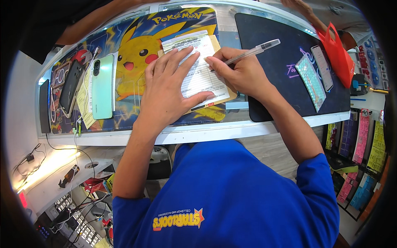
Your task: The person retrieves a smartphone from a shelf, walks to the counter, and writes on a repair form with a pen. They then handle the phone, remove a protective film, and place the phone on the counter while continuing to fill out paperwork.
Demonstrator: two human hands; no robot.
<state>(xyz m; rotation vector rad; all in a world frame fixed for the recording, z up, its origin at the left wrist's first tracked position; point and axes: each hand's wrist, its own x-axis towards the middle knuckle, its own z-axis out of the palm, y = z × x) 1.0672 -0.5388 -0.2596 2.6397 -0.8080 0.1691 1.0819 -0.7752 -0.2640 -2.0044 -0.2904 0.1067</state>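
Under my hands lies a pad of printed forms (pixel 201 80) with some handwriting on its top sheet and brown card showing along its edges. My left hand (pixel 168 84) rests flat across the pad's left side, fingers spread. My right hand (pixel 244 70) grips a clear-barrelled pen (pixel 260 48) slanted up to the right. The pen's tip is hidden behind my fingers, close to the sheet. Beneath the pad is a mat with a yellow cartoon character (pixel 134 62).
Left of the pad lie a mint-green phone (pixel 103 87), a dark phone (pixel 71 84) and white cables. A black mat (pixel 269 82) on the right holds a shiny pouch (pixel 311 82) and a phone (pixel 322 68). Beyond stands a red bag (pixel 337 58). Other people's arms (pixel 93 25) rest along the far edge.
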